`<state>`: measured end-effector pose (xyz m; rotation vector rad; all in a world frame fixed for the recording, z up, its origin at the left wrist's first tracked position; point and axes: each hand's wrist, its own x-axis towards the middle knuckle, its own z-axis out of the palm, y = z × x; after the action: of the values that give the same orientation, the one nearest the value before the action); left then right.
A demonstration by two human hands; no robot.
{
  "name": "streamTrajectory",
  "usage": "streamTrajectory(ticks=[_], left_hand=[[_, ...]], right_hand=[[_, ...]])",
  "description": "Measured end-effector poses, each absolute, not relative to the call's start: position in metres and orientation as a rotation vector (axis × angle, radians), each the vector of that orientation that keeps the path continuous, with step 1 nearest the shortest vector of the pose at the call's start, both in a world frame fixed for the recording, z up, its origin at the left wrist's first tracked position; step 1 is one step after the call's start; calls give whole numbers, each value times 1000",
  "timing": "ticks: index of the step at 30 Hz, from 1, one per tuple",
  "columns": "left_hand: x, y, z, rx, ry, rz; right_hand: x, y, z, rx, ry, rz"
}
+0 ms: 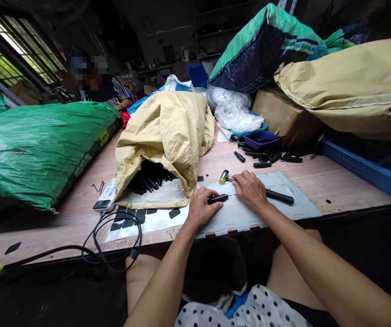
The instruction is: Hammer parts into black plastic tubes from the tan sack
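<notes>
My left hand [199, 207] is closed on a short black tube-like handle [219, 199], which lies level just over the grey board [294, 210]. To its right, my right hand [249, 190] is curled over the shaft of a small hammer [279, 196]. The hammer's head with a yellowish face points left, and its black grip sticks out on the right. Ahead of my left hand, a tan sack [168, 131] lies with its mouth toward me, several black pieces [150, 178] showing inside.
Loose black pieces [263, 156] lie around a small purple tray [262, 140]. A blue basket [368, 168] is at the right, a green sack [42, 150] at the left. A cable [95, 236] hangs over the front edge. A person [105, 88] sits across the table.
</notes>
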<state>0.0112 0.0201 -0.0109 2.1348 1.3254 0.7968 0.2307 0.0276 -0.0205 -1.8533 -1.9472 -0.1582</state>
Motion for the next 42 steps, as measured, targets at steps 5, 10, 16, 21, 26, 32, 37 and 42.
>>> streamTrajectory(ticks=[5, 10, 16, 21, 26, 32, 37, 42], left_hand=[[11, 20, -13, 2075, 1334, 832], [9, 21, -13, 2021, 1344, 864], [10, 21, -11, 2006, 1343, 875], [11, 21, -10, 2007, 1351, 841], [11, 21, -10, 2023, 1369, 835], [12, 20, -10, 1981, 1352, 850], [12, 21, -12, 1976, 1351, 860], [11, 21, -13, 1997, 1347, 849]], right_hand=[[234, 25, -4, -1801, -1922, -116], [228, 3, 15, -1537, -1821, 127], [212, -31, 10, -1365, -1854, 292], [204, -40, 13, -1394, -1945, 217], [197, -45, 14, -1449, -2004, 136], [205, -46, 13, -1463, -1954, 85], [214, -50, 9, -1476, -1975, 85], [221, -39, 16, -1513, -1882, 76]])
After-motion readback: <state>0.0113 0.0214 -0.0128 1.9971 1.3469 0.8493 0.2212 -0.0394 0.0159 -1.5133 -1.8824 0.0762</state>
